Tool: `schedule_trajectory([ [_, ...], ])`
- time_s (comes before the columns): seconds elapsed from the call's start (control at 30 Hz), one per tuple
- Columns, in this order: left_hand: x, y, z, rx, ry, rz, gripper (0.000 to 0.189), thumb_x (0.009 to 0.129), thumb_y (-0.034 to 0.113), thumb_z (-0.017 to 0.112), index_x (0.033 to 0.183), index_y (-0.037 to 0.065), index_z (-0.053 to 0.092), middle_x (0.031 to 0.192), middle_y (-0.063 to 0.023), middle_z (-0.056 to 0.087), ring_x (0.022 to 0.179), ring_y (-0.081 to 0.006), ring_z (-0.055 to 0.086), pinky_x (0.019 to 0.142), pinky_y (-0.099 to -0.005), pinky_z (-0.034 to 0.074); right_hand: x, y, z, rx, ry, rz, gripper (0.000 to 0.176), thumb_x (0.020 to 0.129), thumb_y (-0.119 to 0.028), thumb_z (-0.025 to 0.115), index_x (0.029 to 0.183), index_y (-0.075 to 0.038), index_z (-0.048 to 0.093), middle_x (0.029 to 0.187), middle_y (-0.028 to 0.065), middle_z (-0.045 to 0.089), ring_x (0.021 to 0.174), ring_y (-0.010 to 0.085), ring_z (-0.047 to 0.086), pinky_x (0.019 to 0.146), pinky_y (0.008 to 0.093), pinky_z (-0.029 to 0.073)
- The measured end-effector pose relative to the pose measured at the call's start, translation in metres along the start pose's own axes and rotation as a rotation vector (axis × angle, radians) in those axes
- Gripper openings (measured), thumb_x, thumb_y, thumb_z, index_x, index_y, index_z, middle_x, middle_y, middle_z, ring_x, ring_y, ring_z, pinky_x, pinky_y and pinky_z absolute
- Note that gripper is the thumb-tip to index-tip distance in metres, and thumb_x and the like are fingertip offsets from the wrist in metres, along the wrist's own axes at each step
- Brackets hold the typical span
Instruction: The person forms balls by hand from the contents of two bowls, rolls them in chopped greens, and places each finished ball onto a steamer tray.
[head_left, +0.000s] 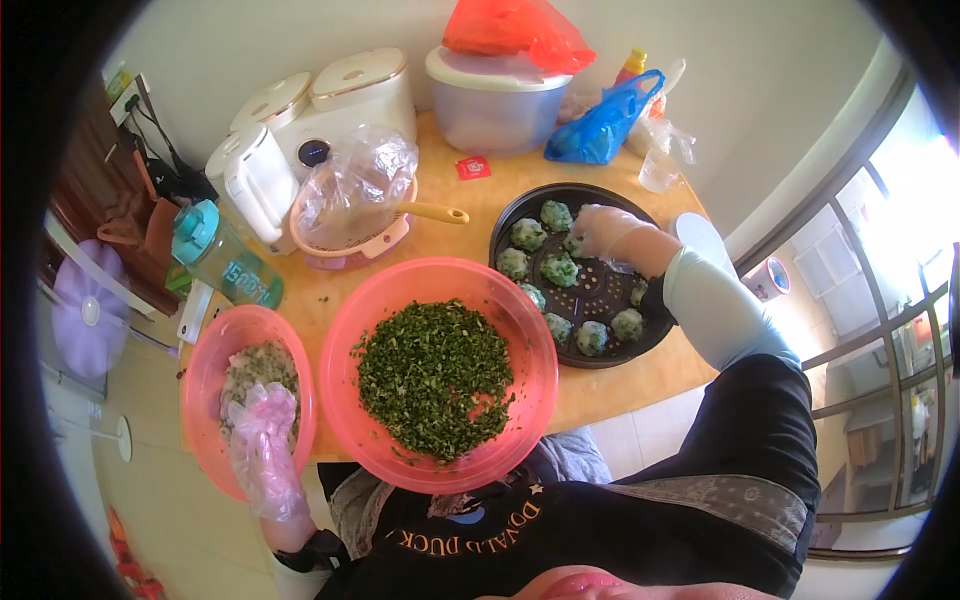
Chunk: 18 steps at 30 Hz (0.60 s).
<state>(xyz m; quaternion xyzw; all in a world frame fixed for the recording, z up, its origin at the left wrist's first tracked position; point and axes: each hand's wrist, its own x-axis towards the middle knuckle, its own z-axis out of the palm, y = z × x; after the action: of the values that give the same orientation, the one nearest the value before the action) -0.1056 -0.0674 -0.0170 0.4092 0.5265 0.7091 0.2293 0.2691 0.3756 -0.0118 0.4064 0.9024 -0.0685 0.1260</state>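
My left hand (262,425), in a clear plastic glove, is in the smaller pink basin (308,385). Its fingers look curled against a pale, green-flecked mixture (262,365); what they hold is hidden. My right hand (605,236), also gloved in plastic, reaches over a round black perforated steamer tray (590,285). Its fingers are closed around a green-flecked ball (573,245), partly covered by the glove. Several similar balls, such as this ball (559,269), sit around the tray. Between my hands stands a larger pink basin (540,370) with chopped greens (435,375).
Behind the large basin are a strainer (345,235) with a plastic bag and a yellow handle (435,212). A water bottle (228,260), a white kettle (258,185), a lidded tub (495,110), a blue bag (605,125) and a plastic cup (658,170) stand around the wooden table (455,235).
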Motion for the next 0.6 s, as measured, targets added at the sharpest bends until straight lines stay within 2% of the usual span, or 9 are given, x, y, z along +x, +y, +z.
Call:
schedule_trajectory([
  [0.13, -0.004, -0.007, -0.008, -0.056, 0.038, -0.064, 0.046, 0.104, 0.023, 0.052, 0.135, -0.011, 0.049, 0.138, -0.0295, 0.054, 0.126, -0.0391, 0.057, 0.108, -0.0498, 0.047, 0.023, 0.008, 0.021, -0.165, -0.039, -0.026, 0.024, 0.087, -0.022, 0.061, 0.098, -0.006, 0.075, 0.108, 0.0208, 0.070, 0.100, 0.0374, 0.068, 0.088, 0.0461, 0.054],
  [0.23, -0.003, -0.010, -0.012, -0.093, 0.035, -0.043, 0.047, 0.104, 0.023, 0.051, 0.135, -0.012, 0.048, 0.138, -0.0295, 0.053, 0.126, -0.0391, 0.057, 0.108, -0.0497, 0.047, 0.028, 0.014, 0.026, -0.203, 0.006, -0.065, 0.026, 0.090, -0.020, 0.055, 0.098, -0.006, 0.075, 0.103, 0.0217, 0.071, 0.094, 0.0387, 0.070, 0.085, 0.0455, 0.055],
  [0.37, -0.002, -0.014, -0.014, -0.146, 0.033, -0.013, 0.047, 0.104, 0.023, 0.051, 0.136, -0.012, 0.047, 0.139, -0.0296, 0.053, 0.126, -0.0390, 0.057, 0.108, -0.0496, 0.047, 0.024, 0.017, 0.019, -0.049, -0.008, 0.078, 0.025, 0.089, -0.021, 0.058, 0.100, -0.007, 0.075, 0.107, 0.0199, 0.071, 0.100, 0.0375, 0.068, 0.087, 0.0449, 0.054],
  [0.43, -0.003, -0.016, -0.015, -0.171, 0.035, -0.003, 0.047, 0.104, 0.023, 0.051, 0.136, -0.012, 0.047, 0.139, -0.0296, 0.052, 0.126, -0.0390, 0.057, 0.109, -0.0496, 0.047, 0.020, 0.030, 0.006, -0.067, -0.035, -0.190, 0.027, 0.086, -0.024, 0.064, 0.105, -0.008, 0.075, 0.112, 0.0179, 0.070, 0.106, 0.0362, 0.066, 0.091, 0.0436, 0.053],
  [0.47, -0.004, -0.017, -0.016, -0.184, 0.036, 0.000, 0.047, 0.104, 0.023, 0.051, 0.136, -0.012, 0.047, 0.139, -0.0296, 0.052, 0.126, -0.0390, 0.057, 0.109, -0.0496, 0.047, 0.012, 0.023, -0.005, -0.068, -0.039, -0.191, 0.027, 0.086, -0.024, 0.064, 0.105, -0.008, 0.075, 0.112, 0.0179, 0.070, 0.106, 0.0362, 0.066, 0.091, 0.0436, 0.053],
  [0.53, -0.008, -0.016, -0.014, -0.198, 0.033, -0.003, 0.047, 0.104, 0.023, 0.051, 0.136, -0.012, 0.047, 0.140, -0.0296, 0.052, 0.126, -0.0390, 0.057, 0.109, -0.0495, 0.046, -0.007, 0.013, -0.027, 0.111, 0.018, 0.080, 0.033, 0.081, -0.027, 0.068, 0.109, -0.009, 0.074, 0.112, 0.0159, 0.070, 0.109, 0.0349, 0.065, 0.094, 0.0432, 0.052],
  [0.6, -0.008, -0.011, -0.011, -0.107, 0.073, -0.021, 0.050, 0.104, 0.023, 0.052, 0.139, -0.012, 0.044, 0.142, -0.0292, 0.049, 0.129, -0.0401, 0.054, 0.110, -0.0506, 0.045, -0.006, 0.014, -0.022, 0.086, -0.014, 0.137, 0.038, 0.079, -0.028, 0.070, 0.111, -0.009, 0.073, 0.111, 0.0159, 0.070, 0.107, 0.0348, 0.065, 0.094, 0.0432, 0.051],
])
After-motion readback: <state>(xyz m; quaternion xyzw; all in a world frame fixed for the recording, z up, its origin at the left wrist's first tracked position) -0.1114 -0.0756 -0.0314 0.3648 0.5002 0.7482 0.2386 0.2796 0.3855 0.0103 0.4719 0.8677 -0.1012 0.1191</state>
